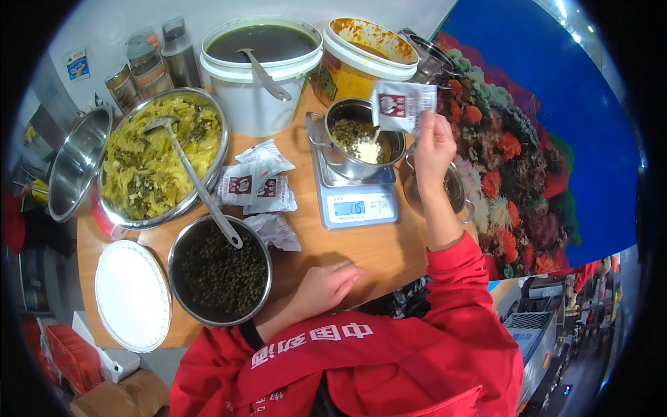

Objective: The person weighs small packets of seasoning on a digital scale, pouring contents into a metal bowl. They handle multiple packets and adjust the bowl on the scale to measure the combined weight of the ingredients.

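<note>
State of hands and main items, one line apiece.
Left hand: empty, relaxed
Right hand: gripping packet
Packet: held above pot
Pot: uncovered, partly filled
Scale: display on
White bucket: open, dark liquid inside
Yellow bucket: open, stained inside
Vegetable basin: uncovered
Dark-grain bowl: uncovered
White lid: lying flat
Loose packets: lying clustered

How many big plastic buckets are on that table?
2: the white bucket of dark liquid, towards the back of the table, and the orange-stained bucket just right of it, behind the small metal pot. I see no others.
</note>
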Tool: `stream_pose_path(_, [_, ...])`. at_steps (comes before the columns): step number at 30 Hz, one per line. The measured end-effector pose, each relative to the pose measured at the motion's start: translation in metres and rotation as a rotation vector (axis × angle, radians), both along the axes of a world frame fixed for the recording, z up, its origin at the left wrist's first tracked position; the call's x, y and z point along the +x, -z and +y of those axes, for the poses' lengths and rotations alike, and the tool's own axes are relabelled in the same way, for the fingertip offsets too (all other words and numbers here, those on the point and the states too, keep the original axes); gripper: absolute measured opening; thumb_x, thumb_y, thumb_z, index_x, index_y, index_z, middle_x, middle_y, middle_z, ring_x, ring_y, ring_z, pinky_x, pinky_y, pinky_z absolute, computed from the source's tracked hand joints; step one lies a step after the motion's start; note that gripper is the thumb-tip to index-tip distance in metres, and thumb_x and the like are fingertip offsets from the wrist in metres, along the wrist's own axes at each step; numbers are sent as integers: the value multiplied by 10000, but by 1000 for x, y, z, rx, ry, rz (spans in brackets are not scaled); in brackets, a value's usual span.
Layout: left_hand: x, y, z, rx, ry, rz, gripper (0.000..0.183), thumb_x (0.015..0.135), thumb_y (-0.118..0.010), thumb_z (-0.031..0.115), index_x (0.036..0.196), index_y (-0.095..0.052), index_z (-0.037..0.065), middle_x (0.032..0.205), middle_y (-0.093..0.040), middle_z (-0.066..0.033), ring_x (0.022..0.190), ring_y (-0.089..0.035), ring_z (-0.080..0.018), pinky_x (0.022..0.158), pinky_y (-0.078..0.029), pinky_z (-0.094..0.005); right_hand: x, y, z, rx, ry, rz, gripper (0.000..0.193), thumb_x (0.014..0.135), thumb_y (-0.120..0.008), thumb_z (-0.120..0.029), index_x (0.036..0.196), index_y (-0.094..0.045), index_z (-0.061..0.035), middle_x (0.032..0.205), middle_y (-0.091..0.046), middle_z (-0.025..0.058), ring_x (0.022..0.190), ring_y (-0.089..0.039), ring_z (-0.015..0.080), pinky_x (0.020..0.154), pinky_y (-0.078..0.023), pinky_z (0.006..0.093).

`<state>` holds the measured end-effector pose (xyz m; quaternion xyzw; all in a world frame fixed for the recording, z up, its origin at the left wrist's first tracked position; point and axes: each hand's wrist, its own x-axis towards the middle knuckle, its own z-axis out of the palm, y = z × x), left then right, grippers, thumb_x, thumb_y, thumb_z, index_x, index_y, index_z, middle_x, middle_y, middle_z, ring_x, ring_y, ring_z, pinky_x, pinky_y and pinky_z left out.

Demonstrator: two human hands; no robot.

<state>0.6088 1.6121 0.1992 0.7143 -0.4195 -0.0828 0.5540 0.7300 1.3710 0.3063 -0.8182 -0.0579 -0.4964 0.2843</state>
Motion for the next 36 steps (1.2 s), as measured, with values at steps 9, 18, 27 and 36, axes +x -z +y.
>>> stream_pose_path(9, [0,-5,2,33,10,24,162,837,-560,67,981,-633,72,873,-642,-91,753,-640,-258,655,-513,-330,-3,-7,-5,20,22,42,221,898,-568,-156,778,-626,21,759,-610,103,699,-536,225,663,-426,321])
stream_pose_path(18, [0,2,0,7,24,-5,165,847,-533,95,995,-606,93,844,-632,-59,745,-630,-247,618,-498,-334,-3,-6,-5,-47,-60,189,254,904,-574,-197,788,-639,19,790,-625,101,740,-556,203,698,-434,296])
stream_pose_path(27, [0,0,-2,-2,10,20,164,841,-545,100,991,-611,99,867,-639,-62,746,-632,-253,613,-503,-339,-3,-11,-12,205,-71,35,257,926,-563,-202,834,-633,28,771,-584,-3,721,-491,84,664,-395,216])
stream_pose_path(36, [-1,-5,0,26,11,26,165,831,-571,60,985,-627,74,894,-644,-89,774,-641,-258,664,-513,-329,-3,3,-9,337,-84,61,265,932,-557,-203,819,-645,19,728,-554,-23,706,-467,64,662,-378,202])
